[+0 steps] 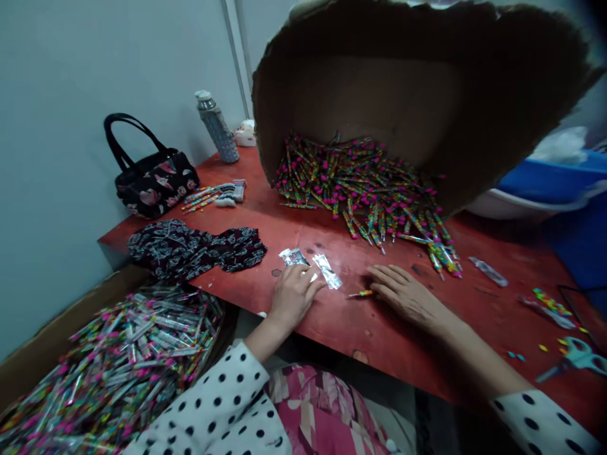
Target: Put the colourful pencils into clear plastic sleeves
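My left hand [293, 296] is at the table's front edge with its fingers curled on a small silver foil packet [294, 256], covering the packet's lower part. Just right of it lies a second, narrow silver packet [327, 272]. Farther right, my right hand [403, 296] rests low over the table, its fingertips closed on a thin clear tube of coloured candy beads [364, 293]. The pointed end of this tube sticks out to the left; the rest is hidden under the fingers. Both sleeves are white with black dots.
A large cardboard box [408, 95] lies on its side on the red table [265, 284], spilling pink-capped candy tubes [351, 177]. Wrapped tubes [156, 341] fill a box at lower left. Scissors [576, 357], a dark cloth [199, 246], a handbag [156, 183] and a flask [218, 129] lie around.
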`<action>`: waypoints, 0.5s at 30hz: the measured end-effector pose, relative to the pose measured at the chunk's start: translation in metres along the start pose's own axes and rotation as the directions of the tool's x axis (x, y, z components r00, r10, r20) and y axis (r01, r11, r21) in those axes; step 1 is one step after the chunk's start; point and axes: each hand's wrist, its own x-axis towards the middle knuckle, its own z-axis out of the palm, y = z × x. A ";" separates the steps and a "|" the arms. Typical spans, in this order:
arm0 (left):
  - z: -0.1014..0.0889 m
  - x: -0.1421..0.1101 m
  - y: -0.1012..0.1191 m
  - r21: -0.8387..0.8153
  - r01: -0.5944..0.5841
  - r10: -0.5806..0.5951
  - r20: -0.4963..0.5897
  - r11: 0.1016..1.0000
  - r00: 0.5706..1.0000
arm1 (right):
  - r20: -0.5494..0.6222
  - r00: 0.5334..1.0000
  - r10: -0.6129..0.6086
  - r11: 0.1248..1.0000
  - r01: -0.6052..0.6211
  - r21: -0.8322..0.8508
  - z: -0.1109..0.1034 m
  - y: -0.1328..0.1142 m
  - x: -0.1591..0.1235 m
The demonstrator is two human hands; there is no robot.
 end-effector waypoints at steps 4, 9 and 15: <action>0.029 0.018 0.007 0.319 -0.117 0.087 0.106 0.941 0.991 | -0.179 0.894 0.410 0.896 -0.359 0.262 0.003 -0.029 -0.003; 0.041 0.018 0.005 0.332 -0.101 0.076 0.088 0.938 0.993 | -0.048 0.601 0.798 0.458 -0.553 0.696 -0.001 -0.058 0.024; 0.035 0.014 0.004 0.187 -0.151 0.151 0.018 0.971 0.988 | 0.128 0.535 0.835 0.089 -0.361 0.928 0.009 -0.051 0.065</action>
